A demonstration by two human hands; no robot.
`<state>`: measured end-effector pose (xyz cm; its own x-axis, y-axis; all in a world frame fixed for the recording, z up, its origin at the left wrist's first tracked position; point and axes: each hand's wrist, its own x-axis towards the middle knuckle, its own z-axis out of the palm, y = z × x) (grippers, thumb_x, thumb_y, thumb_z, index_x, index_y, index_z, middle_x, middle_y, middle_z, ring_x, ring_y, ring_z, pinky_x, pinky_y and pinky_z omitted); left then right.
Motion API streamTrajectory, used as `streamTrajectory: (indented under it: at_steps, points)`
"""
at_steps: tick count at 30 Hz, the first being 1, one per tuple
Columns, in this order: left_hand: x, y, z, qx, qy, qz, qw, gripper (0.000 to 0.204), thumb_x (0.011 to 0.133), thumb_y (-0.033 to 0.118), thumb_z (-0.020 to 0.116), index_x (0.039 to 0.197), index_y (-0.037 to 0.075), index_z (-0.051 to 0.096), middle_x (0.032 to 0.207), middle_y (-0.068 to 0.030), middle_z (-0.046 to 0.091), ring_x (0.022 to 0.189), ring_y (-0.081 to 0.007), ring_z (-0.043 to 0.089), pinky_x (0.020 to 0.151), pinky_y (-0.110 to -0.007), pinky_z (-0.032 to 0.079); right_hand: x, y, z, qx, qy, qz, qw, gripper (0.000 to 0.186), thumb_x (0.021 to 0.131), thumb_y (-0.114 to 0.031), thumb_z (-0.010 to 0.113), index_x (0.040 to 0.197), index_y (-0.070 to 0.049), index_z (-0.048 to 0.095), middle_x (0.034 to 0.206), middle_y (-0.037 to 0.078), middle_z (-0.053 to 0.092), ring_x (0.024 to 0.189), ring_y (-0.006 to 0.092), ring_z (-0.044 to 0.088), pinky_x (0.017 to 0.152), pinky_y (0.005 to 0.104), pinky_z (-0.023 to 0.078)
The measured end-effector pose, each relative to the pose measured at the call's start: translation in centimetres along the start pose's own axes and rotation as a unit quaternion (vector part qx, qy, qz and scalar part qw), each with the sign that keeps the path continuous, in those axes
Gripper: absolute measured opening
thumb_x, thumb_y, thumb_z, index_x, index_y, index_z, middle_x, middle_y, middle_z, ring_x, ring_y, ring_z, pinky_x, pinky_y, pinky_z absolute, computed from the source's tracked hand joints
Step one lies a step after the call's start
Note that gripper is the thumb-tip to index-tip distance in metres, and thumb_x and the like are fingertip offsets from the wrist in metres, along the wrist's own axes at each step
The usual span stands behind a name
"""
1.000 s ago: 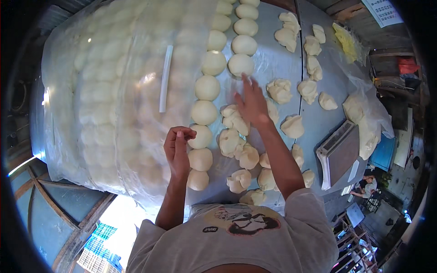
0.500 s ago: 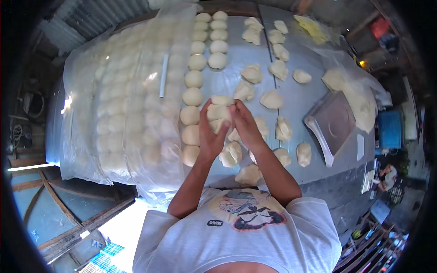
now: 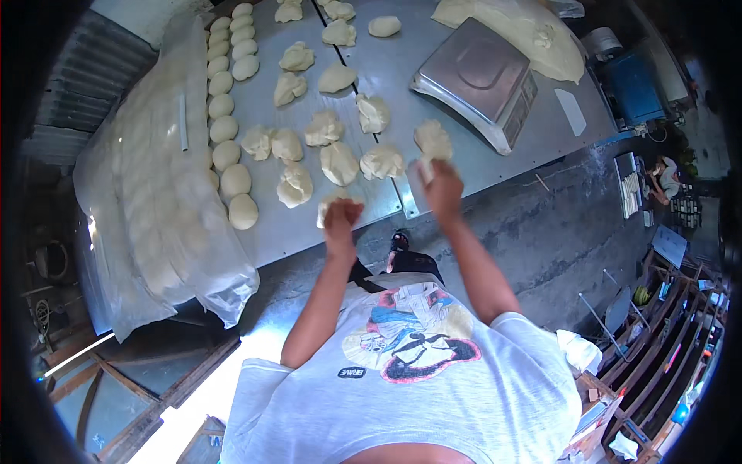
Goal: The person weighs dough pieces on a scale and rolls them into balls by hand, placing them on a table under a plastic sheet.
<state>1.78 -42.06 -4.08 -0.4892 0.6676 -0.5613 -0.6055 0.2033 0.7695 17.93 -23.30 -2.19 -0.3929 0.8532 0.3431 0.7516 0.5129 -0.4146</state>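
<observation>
Left grip (image 3: 342,216) and right grip (image 3: 443,185) at the front edge of the bench (image 3: 251,100)

Off to the left, a plastic sheet (image 3: 154,209) with a white strip (image 3: 183,124) on it covers much of the bench, and rows of smooth dough balls (image 3: 243,211) line its right side. Rough dough lumps (image 3: 338,164) crowd the middle, just beyond the left grip. Past the right grip stands a scale (image 3: 475,69) with a metal top; a large dough mass (image 3: 525,31) lies behind it and a flat white piece (image 3: 570,112) to its right.

The left dough piece (image 3: 327,211) lies partly under the left grip, whose fingers curl over it; blur hides whether they clamp it. The right dough piece (image 3: 433,139) lies just beyond the right grip, whose fingers overlap its lower end; whether they are closed on it I cannot tell.

A dark seam (image 3: 398,189) meets the front edge between the two grips. Bare metal runs between the balls and the lumps, and between the right dough piece and the scale
</observation>
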Motion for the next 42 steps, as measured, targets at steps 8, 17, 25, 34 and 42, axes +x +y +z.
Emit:
streamTrajectory:
  at_steps: [8, 17, 25, 34, 42]
  points:
    - [-0.8, 7.5, 10.4, 0.016, 0.145, 0.23, 0.962, 0.037, 0.102, 0.029, 0.049, 0.121, -0.003, 0.05, 0.106, -0.0145, 0.066, 0.101, -0.0231, 0.065, 0.081, -0.039, 0.056, 2.2, -8.6, -5.7, 0.627, -0.284, 0.336, 0.642, 0.052, 0.094, -0.042, 0.062, 0.117, 0.005, 0.059, 0.094, 0.01, 0.069, 0.087, 0.0166, 0.065, 0.074, 0.029, 0.05]
    - [1.4, 4.1, 8.7, -0.061, 0.007, 0.121, 0.991, 0.055, 0.104, 0.047, 0.026, 0.139, 0.011, 0.047, 0.128, -0.0057, 0.058, 0.114, -0.0223, 0.054, 0.093, -0.054, 0.043, 3.4, -0.4, -4.4, 0.04, -0.032, -0.027, 0.998, 0.038, 0.085, -0.044, 0.066, 0.089, -0.007, 0.072, 0.078, 0.014, 0.068, 0.069, 0.0316, 0.066, 0.062, 0.047, 0.052]
    - [1.5, 6.9, 11.6, 0.042, 0.194, 0.267, 0.943, 0.03, 0.1, 0.022, 0.05, 0.113, -0.003, 0.06, 0.098, -0.0123, 0.067, 0.088, -0.0258, 0.065, 0.082, -0.036, 0.053, 3.6, -7.5, -4.1, 0.595, -0.275, 0.267, 0.706, 0.054, 0.089, -0.051, 0.065, 0.101, 0.002, 0.068, 0.087, 0.011, 0.068, 0.09, 0.0197, 0.064, 0.078, 0.0331, 0.049]
    - [-0.5, 5.4, 10.7, -0.006, 0.051, 0.243, 0.969, 0.054, 0.104, 0.037, 0.035, 0.138, -0.004, 0.045, 0.142, -0.0175, 0.047, 0.134, -0.0269, 0.043, 0.113, -0.036, 0.029, 2.6, 1.1, -3.1, 0.035, -0.042, 0.024, 0.998, 0.025, 0.082, -0.029, 0.073, 0.084, -0.004, 0.068, 0.085, 0.014, 0.069, 0.075, 0.0346, 0.065, 0.068, 0.0424, 0.052]
    - [-7.5, 4.0, 12.1, 0.253, 0.031, 0.474, 0.843, 0.049, 0.105, 0.035, 0.03, 0.13, -0.002, 0.048, 0.131, -0.0218, 0.052, 0.127, -0.0334, 0.048, 0.104, -0.043, 0.035, 3.2, -5.4, -5.7, 0.622, -0.553, 0.192, 0.52, 0.091, 0.091, -0.072, 0.042, 0.15, -0.003, 0.029, 0.147, 0.008, 0.042, 0.138, 0.0203, 0.037, 0.111, 0.0407, 0.031]
